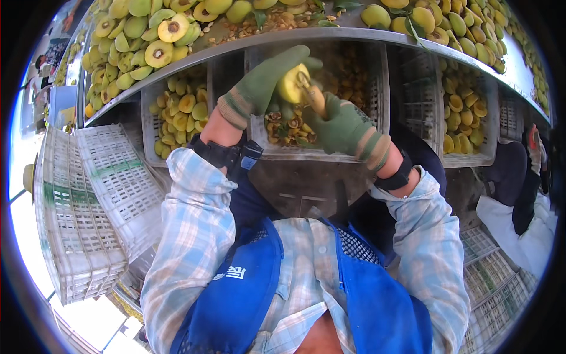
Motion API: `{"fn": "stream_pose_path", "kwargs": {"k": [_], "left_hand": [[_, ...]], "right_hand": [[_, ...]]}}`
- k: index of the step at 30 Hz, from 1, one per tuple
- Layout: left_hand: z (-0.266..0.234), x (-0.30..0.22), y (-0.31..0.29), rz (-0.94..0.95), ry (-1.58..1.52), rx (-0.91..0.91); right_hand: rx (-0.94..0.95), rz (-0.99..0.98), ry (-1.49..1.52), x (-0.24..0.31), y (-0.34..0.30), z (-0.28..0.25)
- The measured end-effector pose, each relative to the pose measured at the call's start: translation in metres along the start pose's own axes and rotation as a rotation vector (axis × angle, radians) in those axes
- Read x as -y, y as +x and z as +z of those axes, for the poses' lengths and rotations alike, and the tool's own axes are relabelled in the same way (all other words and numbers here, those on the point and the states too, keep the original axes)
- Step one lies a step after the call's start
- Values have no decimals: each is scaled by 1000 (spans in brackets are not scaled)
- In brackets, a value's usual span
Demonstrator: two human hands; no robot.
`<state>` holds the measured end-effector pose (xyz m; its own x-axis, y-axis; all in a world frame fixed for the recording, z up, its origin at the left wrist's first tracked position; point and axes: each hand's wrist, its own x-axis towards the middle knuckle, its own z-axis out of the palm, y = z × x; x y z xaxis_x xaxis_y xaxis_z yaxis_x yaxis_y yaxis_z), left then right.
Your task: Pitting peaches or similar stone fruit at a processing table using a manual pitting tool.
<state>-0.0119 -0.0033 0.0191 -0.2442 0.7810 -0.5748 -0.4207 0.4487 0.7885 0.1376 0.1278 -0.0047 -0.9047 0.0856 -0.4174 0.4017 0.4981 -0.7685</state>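
Left hand [265, 79] pinched cut fruit [289, 87]; right hand [342, 125] clenched around tool [318, 102]. Judged: clean work needed fruit braced, tip shallow.

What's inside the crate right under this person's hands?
Small brown and yellow pieces, seemingly fruit scraps, lie in the crate. The left hand, right hand, held fruit and tool hide some; whatever lies beneath the top layer is covered.
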Motion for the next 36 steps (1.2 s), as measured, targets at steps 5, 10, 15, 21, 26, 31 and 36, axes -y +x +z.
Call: {"fn": "stream_pose_path", "kwargs": {"k": [5,10,15,21,26,31,36], "left_hand": [[1,13,-2,286,-32,-58],[7,35,18,485,-317,-175],[6,36,21,508,-329,-131],[8,39,22,564,-246,-193],[10,33,16,644,1,-222],[10,37,15,563,-125,-180],[1,37,14,540,142,-149]], "right_hand": [[94,167,467,9,2,-4],[200,121,778,19,-3,-12],[198,144,865,21,-5,-6],[268,194,985,31,-12,-14],[222,224,594,41,-11,-23],[159,114,357,34,-10,-19],[192,100,248,22,-7,-12]]}}
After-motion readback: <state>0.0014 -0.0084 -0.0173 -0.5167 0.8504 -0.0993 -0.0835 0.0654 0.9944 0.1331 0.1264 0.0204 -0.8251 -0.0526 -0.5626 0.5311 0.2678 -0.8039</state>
